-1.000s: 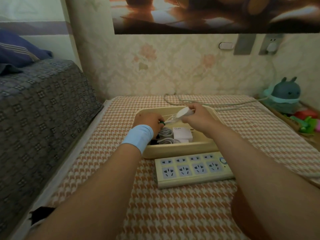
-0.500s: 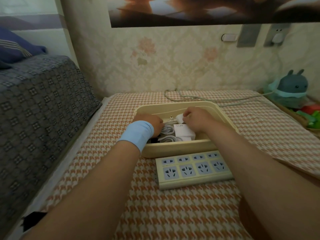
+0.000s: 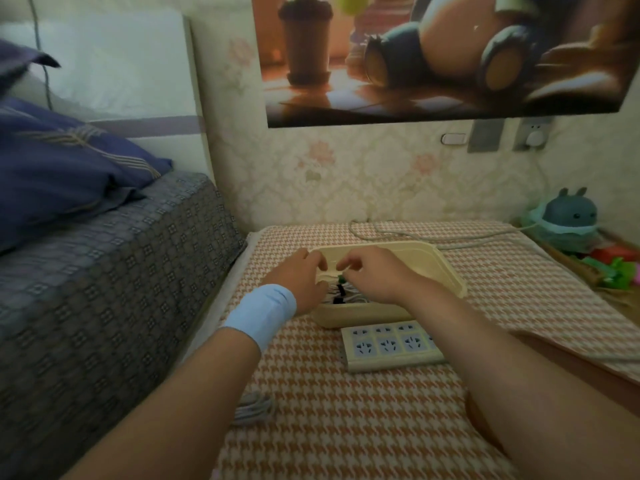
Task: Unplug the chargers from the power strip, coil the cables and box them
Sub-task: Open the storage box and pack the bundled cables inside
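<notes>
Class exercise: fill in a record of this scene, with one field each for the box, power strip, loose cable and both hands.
box: cream, open, on the table; cables inside
power strip: before the box; visible sockets empty
loose cable: coiled, on the table by the left forearm
left hand: over the box's left end, fingers loosely curled, nothing seen held
right hand: over the box, fingertips at a green tie; grip unclear

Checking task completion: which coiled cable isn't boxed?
The grey coil on the tablecloth beside the left forearm; the other cables lie inside the cream box.
</notes>
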